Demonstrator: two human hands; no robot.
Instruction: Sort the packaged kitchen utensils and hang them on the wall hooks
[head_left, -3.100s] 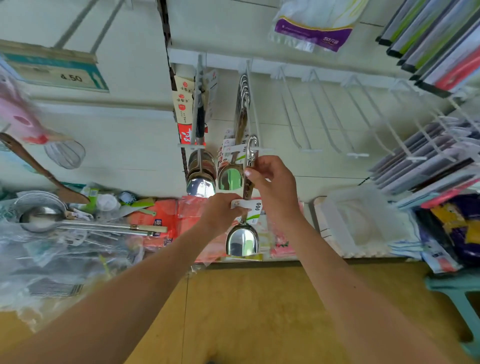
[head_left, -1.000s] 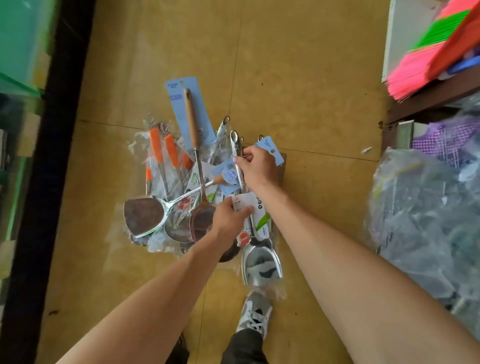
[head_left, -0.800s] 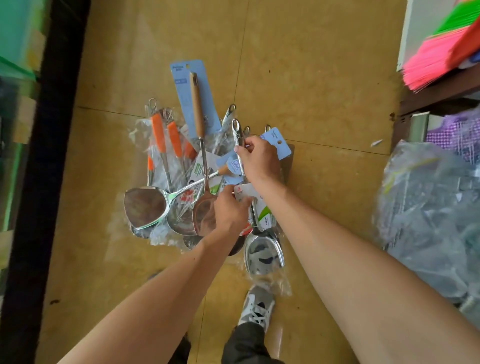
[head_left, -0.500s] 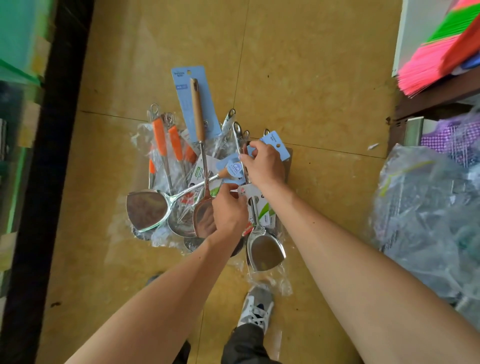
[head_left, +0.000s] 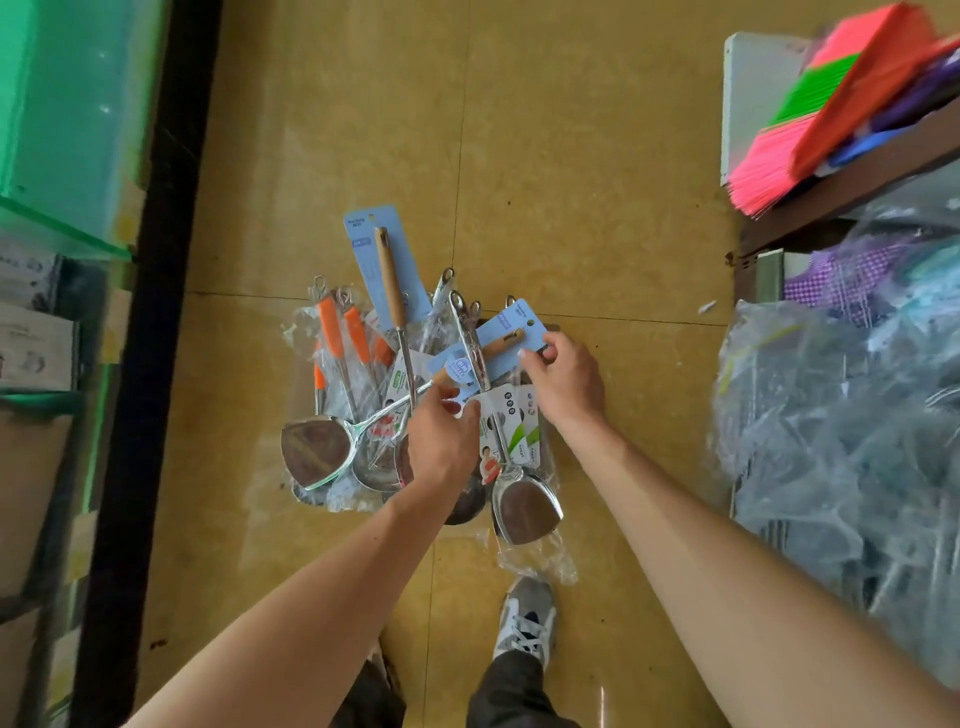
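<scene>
A pile of packaged utensils lies on the yellow floor. It holds a steel spatula (head_left: 525, 506) in clear wrap with a white label (head_left: 511, 434), a wide steel turner (head_left: 314, 452), several orange-handled tools (head_left: 332, 327) and two wooden-handled tools on blue cards (head_left: 387, 270). My left hand (head_left: 441, 447) is over the pile's middle, its fingertips pinching the upper edge of the spatula's label. My right hand (head_left: 569, 382) is at the pile's right side, thumb and fingers pinching the edge of the smaller blue card (head_left: 511, 332). The wall hooks are out of view.
A green shelf unit (head_left: 67, 130) with a dark base lines the left. Plastic-wrapped goods (head_left: 841, 441) are heaped at the right, with pink and green brooms (head_left: 831, 104) on a shelf above. My shoe (head_left: 524, 616) stands just below the pile.
I turned from the wall hooks down to the floor pile. My right hand slid off the steel spatula's handle to the blue card's right edge; my left hand stayed at the label.
</scene>
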